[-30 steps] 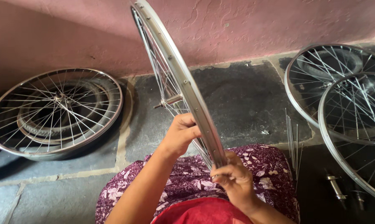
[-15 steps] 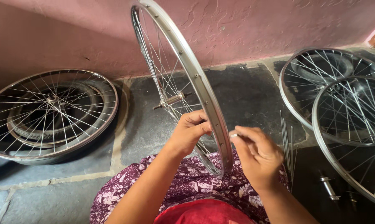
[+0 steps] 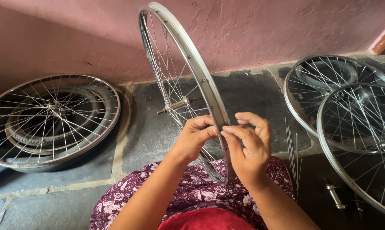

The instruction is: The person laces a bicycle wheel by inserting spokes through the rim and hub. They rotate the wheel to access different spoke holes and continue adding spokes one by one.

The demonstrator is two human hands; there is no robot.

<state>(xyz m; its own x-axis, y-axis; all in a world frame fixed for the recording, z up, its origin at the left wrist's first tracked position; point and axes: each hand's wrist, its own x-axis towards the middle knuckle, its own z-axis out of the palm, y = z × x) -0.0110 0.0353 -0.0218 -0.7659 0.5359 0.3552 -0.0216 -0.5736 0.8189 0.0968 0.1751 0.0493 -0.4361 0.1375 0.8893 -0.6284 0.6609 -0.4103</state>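
A big bicycle wheel point(image 3: 182, 85) stands up on its edge, right in front of the person. Its low end rests on the lap, on a purple flowered cloth point(image 3: 192, 191), and its top leans up toward the pink wall point(image 3: 265, 30).

The left hand point(image 3: 192, 138) is closed around the shiny metal rim, with the thumb on top. The right hand point(image 3: 248, 142) is just beside it, on the other side of the rim. Its thumb and first finger are pinched together right at the rim's edge. I cannot tell if something tiny is between them. The other fingers curl loosely above.

The wheel's middle hub point(image 3: 177, 104) sits just beyond the left hand, with thin spokes going out from it.

Far out past the left hand, a wheel with a tyre inside it point(image 3: 52, 121) lies flat on the stone floor point(image 3: 150, 136). Out past the right hand, two more spoked wheels point(image 3: 350, 123) lie one over the other. Near the right hand, a bunch of loose spokes point(image 3: 292, 149) lies on the floor. A small metal axle point(image 3: 334, 196) lies below the spokes.
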